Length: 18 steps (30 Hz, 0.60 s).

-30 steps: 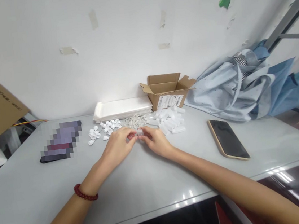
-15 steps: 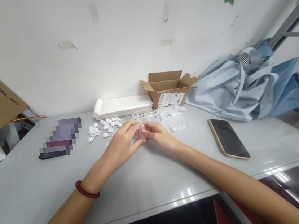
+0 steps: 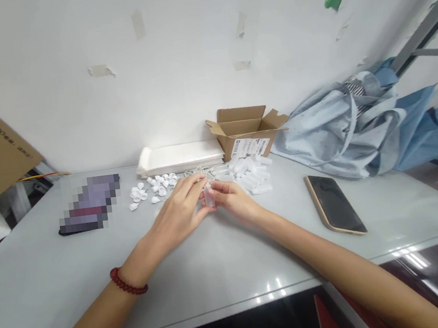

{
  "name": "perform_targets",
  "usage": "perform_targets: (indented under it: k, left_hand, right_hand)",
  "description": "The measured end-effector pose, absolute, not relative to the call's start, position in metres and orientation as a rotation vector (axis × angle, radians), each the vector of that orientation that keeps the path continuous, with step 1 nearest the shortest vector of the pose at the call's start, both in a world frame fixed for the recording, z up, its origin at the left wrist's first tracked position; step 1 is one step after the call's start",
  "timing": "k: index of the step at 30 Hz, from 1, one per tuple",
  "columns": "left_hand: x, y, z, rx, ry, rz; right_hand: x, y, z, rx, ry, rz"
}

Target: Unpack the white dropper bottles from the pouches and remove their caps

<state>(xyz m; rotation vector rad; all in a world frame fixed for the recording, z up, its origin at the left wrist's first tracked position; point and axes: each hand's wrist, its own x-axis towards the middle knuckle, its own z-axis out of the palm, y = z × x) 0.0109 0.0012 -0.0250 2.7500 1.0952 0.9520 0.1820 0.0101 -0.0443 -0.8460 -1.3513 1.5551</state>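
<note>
A small translucent white plastic bottle [image 3: 208, 195] stands upright between my fingertips, just above or on the grey table; I cannot tell which. My left hand [image 3: 179, 203] reaches over it from the left, with fingers at its top and the thumb near its lower part. From the right, my right hand [image 3: 233, 199] pinches its side with thumb and fingers. My fingers partly hide the bottle's top. Behind my left hand lie several white caps [image 3: 161, 180]. To the right of my fingers is a pile of similar translucent bottles [image 3: 250, 173].
An opened cardboard box [image 3: 245, 131] stands at the wall beside a stack of white flat packs [image 3: 182, 155]. White cords [image 3: 200, 172] lie before them. A phone [image 3: 335, 203] is at right, near blue cloth bags [image 3: 329, 124]. A pixelated object [image 3: 92, 203] lies left.
Both hands stay almost in place around the bottle. Slightly more of the bottle shows between the fingers, and the camera view has shifted a little.
</note>
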Motion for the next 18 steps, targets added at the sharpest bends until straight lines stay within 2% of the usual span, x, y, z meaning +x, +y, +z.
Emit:
perform_targets:
  k: [9, 15, 18]
  left_hand:
    - [0.003, 0.001, -0.011, 2.615, 1.185, 0.758]
    - [-0.025, 0.006, -0.007, 2.487, 1.31, 0.45]
    - [-0.034, 0.007, -0.01, 2.481, 1.31, 0.332]
  right_hand:
    - [0.178, 0.007, -0.045, -0.857, -1.562, 1.499]
    - [0.172, -0.003, -0.052, -0.953, -2.061, 0.948]
    - [0.17, -0.007, -0.056, -0.91, -2.194, 0.785]
